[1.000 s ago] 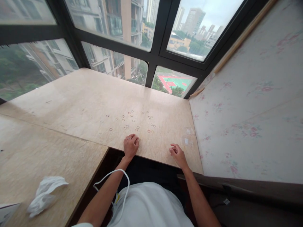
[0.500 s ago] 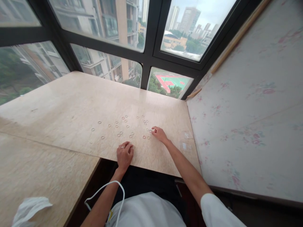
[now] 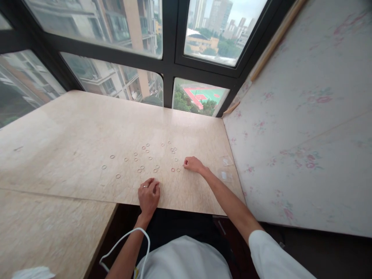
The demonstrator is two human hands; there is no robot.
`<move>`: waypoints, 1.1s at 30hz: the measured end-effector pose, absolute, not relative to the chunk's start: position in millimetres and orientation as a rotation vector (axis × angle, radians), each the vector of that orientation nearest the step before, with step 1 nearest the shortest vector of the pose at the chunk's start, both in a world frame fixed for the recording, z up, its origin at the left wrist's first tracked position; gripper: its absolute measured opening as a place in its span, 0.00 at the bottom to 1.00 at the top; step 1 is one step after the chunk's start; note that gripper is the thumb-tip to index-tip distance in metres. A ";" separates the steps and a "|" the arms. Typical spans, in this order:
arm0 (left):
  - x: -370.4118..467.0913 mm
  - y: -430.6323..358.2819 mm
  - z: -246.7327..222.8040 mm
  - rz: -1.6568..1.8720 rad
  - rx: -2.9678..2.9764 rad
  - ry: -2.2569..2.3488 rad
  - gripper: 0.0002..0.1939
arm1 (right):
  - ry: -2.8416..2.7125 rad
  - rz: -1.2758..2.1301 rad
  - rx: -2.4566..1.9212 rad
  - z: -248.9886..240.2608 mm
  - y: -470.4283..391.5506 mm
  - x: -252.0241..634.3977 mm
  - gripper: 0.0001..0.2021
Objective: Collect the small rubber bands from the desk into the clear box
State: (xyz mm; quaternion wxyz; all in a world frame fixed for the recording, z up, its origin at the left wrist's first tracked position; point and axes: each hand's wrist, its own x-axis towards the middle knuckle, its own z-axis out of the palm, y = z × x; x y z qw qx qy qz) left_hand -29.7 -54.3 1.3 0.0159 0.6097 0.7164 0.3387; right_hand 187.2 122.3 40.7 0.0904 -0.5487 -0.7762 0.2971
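Observation:
Several thin rings lie scattered on the pale stone-patterned surface [image 3: 87,135], among them a red ring [image 3: 173,169] near the right hand, another red ring [image 3: 143,147] farther back, and a dark ring [image 3: 112,157] at the left. My right hand [image 3: 192,164] hovers low just right of the group, its fingers pinched on a ring that is mostly hidden by the fingertips. Near the front edge rests my left hand [image 3: 149,195], a metal band on one finger, its fingers curled together; what they hold, if anything, is hidden.
Two small clear plastic bags [image 3: 227,161] [image 3: 226,176] lie at the right by the flowered wall [image 3: 290,135]. A white cable [image 3: 128,233] loops over the left forearm. White tissue [image 3: 33,273] is at the lower left. Dark window frames [image 3: 167,73] stand behind.
The view has shifted. One ring that lay at my right fingertips no longer shows on the surface, and my right hand has drawn slightly away from the ring beside it. My left hand stays near the edge.

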 end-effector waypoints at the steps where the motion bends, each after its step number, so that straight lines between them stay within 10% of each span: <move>1: -29.7 -54.3 1.8 1.048 1.895 2.229 0.09 | -2.282 0.908 -1.624 41.6 119.4 191.3 0.05; 33: -24.5 -42.1 4.7 1.082 1.993 2.269 0.09 | -1.605 0.664 -1.829 65.1 50.9 372.2 0.06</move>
